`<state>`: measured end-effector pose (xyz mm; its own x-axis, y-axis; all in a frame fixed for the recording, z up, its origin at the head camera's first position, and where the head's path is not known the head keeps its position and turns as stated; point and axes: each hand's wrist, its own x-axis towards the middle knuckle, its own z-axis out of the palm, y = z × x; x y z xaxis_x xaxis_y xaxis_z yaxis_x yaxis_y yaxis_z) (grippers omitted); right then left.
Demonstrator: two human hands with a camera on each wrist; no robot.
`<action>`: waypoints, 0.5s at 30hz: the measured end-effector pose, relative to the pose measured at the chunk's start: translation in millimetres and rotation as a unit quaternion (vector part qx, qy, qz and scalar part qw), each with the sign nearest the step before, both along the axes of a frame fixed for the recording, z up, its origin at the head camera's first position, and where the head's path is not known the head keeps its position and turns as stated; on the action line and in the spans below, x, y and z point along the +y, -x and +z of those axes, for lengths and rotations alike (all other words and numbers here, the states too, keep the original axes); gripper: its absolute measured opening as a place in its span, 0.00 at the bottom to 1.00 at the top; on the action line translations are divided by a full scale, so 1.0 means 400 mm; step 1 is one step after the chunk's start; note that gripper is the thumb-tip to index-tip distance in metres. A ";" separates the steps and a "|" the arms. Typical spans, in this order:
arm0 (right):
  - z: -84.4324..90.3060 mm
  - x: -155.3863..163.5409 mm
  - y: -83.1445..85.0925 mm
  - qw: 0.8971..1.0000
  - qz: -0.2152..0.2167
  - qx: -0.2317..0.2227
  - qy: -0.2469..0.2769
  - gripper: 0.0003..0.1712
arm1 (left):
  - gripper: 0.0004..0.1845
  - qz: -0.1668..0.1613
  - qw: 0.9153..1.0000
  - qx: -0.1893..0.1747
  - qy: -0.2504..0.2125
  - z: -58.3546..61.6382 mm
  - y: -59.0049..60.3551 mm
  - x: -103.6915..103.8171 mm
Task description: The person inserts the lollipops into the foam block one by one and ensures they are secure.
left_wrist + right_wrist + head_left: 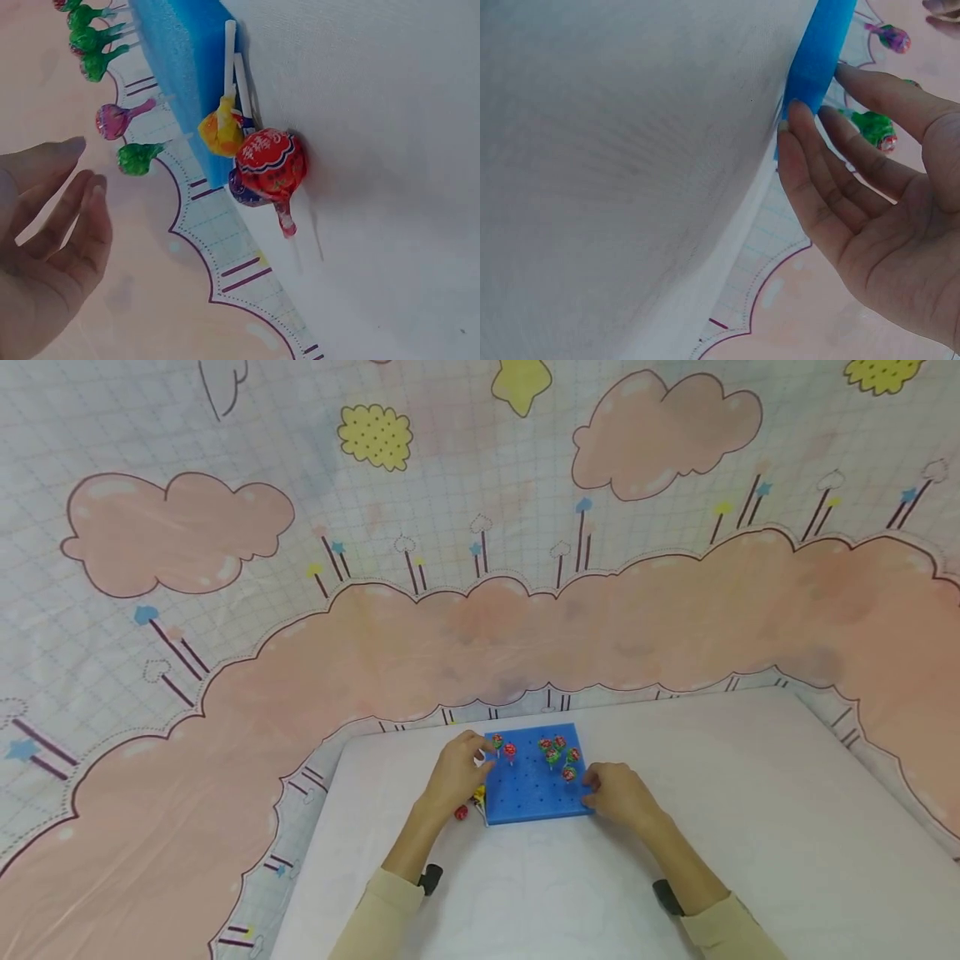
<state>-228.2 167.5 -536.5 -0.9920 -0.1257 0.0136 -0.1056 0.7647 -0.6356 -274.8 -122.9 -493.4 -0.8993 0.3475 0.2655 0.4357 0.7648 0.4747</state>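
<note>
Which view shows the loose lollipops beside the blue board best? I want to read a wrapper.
The left wrist view: the red lollipop and yellow one fill the frame beside the blue board. The head view shows them tiny; the right wrist view shows none.

A white table [750, 793] stands against a backdrop cloth [480, 610] printed with pink clouds, yellow stars and a pale grid.

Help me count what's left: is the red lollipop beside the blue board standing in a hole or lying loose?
Lying loose. The red lollipop rests on the table against the board edge, stick sideways.
</note>
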 end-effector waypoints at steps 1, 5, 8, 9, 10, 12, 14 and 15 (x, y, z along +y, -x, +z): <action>-0.001 0.000 0.000 1.000 0.000 0.000 0.000 0.12 | 0.09 -0.001 1.000 -0.008 0.009 0.004 -0.007 -0.004; -0.004 -0.001 0.000 1.000 -0.003 -0.001 -0.004 0.12 | 0.06 -0.013 0.998 -0.045 0.045 0.017 -0.035 -0.018; -0.006 -0.001 -0.001 1.000 -0.007 -0.002 -0.007 0.12 | 0.04 -0.027 0.995 -0.063 0.069 0.021 -0.048 -0.027; -0.006 -0.001 -0.001 1.000 -0.008 -0.002 -0.008 0.13 | 0.04 -0.032 0.995 -0.064 0.075 0.021 -0.052 -0.030; -0.006 -0.001 -0.002 1.000 -0.009 -0.003 -0.008 0.13 | 0.04 -0.039 0.994 -0.064 0.081 0.021 -0.054 -0.033; -0.006 -0.002 -0.003 1.000 -0.007 -0.003 -0.008 0.13 | 0.06 -0.046 0.992 -0.066 0.092 0.022 -0.061 -0.039; -0.005 -0.003 -0.003 1.000 -0.005 -0.005 -0.007 0.13 | 0.09 -0.053 0.991 -0.068 0.102 0.021 -0.068 -0.046; -0.006 -0.003 -0.003 1.000 -0.003 -0.005 -0.007 0.13 | 0.10 -0.055 0.990 -0.069 0.106 0.022 -0.071 -0.050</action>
